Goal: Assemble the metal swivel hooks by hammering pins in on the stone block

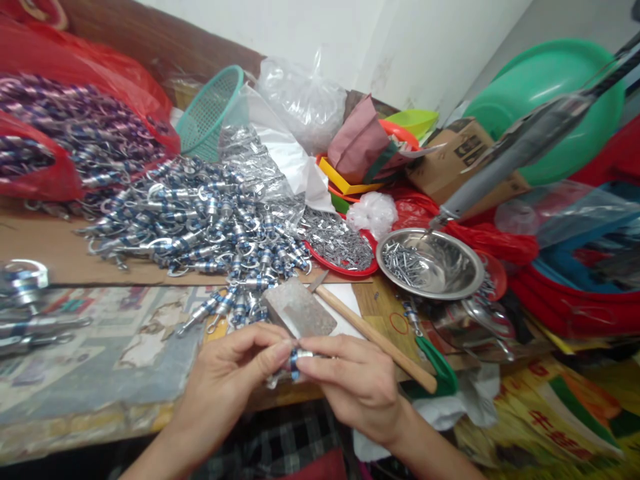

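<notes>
Blue-and-silver metal fitting (pixel 294 364) held at the near edge of the desk (pixel 373 305), just in front of a grey metal block (pixel 303 310). It is pinched from both sides: left grip (pixel 225 370) closed narrow, thumb and fingertips on its left end; right grip (pixel 357 373) likewise narrow, fingers laid along its right end. Most of the fitting is covered by fingers, so its full shape can't be told.

Beside the block, a hammer (pixel 375 339) is laid slantwise, wooden handle pointed toward the right grip. A green-handled tool (pixel 436 363) is set farther right. Behind the block, a big heap of similar fittings (pixel 200 213) is spread over cardboard (pixel 30 230). Small grey metal parts (pixel 340 240) are piled on a red plate (pixel 357 272); right of it, pins (pixel 403 261) are gathered in a steel bowl (pixel 465 283).

Farther out, purple-tinted fittings (pixel 90 123) are held in a red plastic bag (pixel 135 73) at far left; a teal mesh basket (pixel 207 110) is tilted beside it. A large green basin (pixel 555 87) is seen at back right.
</notes>
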Demonstrator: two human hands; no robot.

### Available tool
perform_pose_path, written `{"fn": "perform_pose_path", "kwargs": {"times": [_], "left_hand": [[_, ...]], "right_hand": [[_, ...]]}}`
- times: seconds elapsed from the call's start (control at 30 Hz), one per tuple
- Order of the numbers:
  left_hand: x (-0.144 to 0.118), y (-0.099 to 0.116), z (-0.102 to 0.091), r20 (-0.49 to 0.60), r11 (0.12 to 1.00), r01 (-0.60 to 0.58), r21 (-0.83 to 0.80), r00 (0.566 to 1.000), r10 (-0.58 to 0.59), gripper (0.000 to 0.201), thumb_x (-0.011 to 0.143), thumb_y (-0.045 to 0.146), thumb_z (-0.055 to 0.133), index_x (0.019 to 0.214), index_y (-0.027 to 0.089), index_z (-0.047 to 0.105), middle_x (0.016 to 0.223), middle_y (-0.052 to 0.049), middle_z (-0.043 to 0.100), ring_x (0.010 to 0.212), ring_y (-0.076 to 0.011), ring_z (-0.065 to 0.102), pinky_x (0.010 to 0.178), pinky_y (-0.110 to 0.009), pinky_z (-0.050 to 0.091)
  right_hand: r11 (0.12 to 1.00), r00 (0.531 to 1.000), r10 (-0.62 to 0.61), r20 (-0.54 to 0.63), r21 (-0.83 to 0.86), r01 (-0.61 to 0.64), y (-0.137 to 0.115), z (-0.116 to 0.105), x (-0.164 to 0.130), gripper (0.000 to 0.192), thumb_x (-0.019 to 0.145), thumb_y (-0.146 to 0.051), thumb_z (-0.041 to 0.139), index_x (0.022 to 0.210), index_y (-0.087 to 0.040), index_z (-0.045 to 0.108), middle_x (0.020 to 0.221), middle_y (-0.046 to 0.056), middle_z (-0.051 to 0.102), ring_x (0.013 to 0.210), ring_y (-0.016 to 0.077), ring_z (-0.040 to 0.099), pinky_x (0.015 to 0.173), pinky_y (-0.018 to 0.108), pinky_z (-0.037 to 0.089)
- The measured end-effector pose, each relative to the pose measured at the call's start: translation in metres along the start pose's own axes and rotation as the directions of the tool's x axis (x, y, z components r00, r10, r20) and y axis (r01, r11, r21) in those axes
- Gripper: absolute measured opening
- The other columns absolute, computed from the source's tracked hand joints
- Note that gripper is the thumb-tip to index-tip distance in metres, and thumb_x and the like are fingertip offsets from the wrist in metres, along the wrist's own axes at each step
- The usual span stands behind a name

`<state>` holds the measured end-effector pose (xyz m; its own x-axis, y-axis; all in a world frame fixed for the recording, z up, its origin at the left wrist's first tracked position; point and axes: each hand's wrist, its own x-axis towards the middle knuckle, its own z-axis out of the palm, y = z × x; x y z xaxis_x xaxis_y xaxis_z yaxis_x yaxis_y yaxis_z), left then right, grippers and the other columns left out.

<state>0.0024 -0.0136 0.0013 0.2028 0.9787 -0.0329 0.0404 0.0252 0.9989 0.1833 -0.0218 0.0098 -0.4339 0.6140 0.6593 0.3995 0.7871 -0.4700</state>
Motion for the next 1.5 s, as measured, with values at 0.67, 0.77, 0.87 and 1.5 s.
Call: {"fn": "perform_pose_path", "kwargs": {"times": [0.67,0.77,0.87,1.5], "left_hand": [[0.01,-0.007,0.014,0.015,0.909,0.231,-0.347,0.971,-0.241,0.072,0.068,0.032,0.071,0.129,0.019,0.035,0.083,-0.004,0.068,0.072,-0.02,0.067,0.063,-0.03,0.055],[0.015,-0.007,0.011,0.073,0.91,0.238,-0.34,0.971,-0.227,0.072,0.068,0.03,0.07,0.128,0.018,0.033,0.073,-0.002,0.066,0.064,-0.0183,0.066,0.057,-0.027,0.053],[0.018,-0.009,0.007,0.128,0.901,0.273,-0.336,0.961,-0.243,0.072,0.068,0.028,0.069,0.128,0.018,0.03,0.067,0.002,0.062,0.056,-0.014,0.062,0.053,-0.025,0.05],[0.026,-0.011,0.004,0.12,0.889,0.266,-0.374,0.964,-0.238,0.079,0.063,0.018,0.07,0.128,0.017,0.027,0.064,0.003,0.065,0.053,-0.0136,0.062,0.053,-0.026,0.051]], "right_hand": [[0.631,0.741,0.666,-0.089,-0.463,-0.622,0.105,-0.028,0.055,0.022,0.084,-0.02,0.051,0.096,-0.017,0.069,0.101,0.009,0.068,0.095,0.0192,0.062,0.087,0.031,0.044],[0.543,0.676,0.734,-0.074,-0.534,-0.648,0.146,-0.023,0.068,0.019,0.073,-0.014,0.061,0.089,-0.018,0.071,0.091,0.011,0.07,0.095,0.0263,0.062,0.086,0.036,0.043],[0.518,0.648,0.759,-0.056,-0.551,-0.654,0.162,-0.015,0.071,0.025,0.067,-0.007,0.063,0.087,-0.019,0.071,0.093,0.011,0.068,0.096,0.0277,0.061,0.085,0.036,0.043],[0.945,0.823,0.292,0.487,-0.011,-0.328,0.043,0.008,0.046,0.006,0.076,-0.019,0.066,0.077,-0.019,0.072,0.064,-0.002,0.061,0.064,0.0097,0.056,0.061,0.02,0.041]]}}
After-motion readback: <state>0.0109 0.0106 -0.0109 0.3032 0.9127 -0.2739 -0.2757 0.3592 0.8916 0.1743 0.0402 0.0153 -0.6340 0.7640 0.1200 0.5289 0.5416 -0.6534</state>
